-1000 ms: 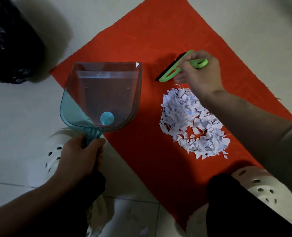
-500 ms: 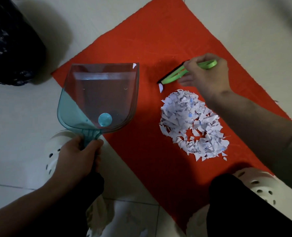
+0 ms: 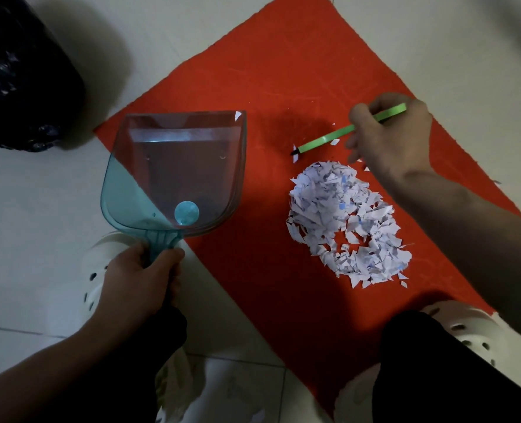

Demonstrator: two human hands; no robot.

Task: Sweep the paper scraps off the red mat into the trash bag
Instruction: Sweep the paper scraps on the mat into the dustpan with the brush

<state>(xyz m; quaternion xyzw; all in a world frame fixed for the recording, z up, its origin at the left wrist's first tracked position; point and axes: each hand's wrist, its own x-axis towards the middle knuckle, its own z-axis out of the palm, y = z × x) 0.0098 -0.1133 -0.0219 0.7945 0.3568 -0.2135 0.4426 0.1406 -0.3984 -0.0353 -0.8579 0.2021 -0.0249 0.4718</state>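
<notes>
We see the left hand (image 3: pixel 137 279) wrapped tight round the handle of the dustpan (image 3: pixel 173 175), fingers and thumb curled about it; the clear teal pan stretches away from that hand, its far part over the corner of the mat (image 3: pixel 268 71) and its near part over the floor (image 3: pixel 33 209). One lone scrap (image 3: pixel 238 115) sits at the pan's far corner, on the side toward the right hand.

Over to the right hand (image 3: pixel 390 138); it grips the green brush (image 3: pixel 326 140), fingers closed round the handle, the free end poking out beyond the knuckles. The dark tip of the brush points away toward the left-hand side, low at the mat, with a few strays (image 3: pixel 296 151) right at it.

The scraps (image 3: pixel 344 221) lie in one heap on the mat, just below the right hand and under the forearm, well apart from the pan; between the two hands we have bare red mat.

The bag (image 3: pixel 24 87), black and crumpled, sits on the floor beyond the left hand, off past the pan's outer side.

A white shoe (image 3: pixel 100 261) shows beside the left hand; another shoe (image 3: pixel 467 328) rests at the mat's edge under the right arm.
</notes>
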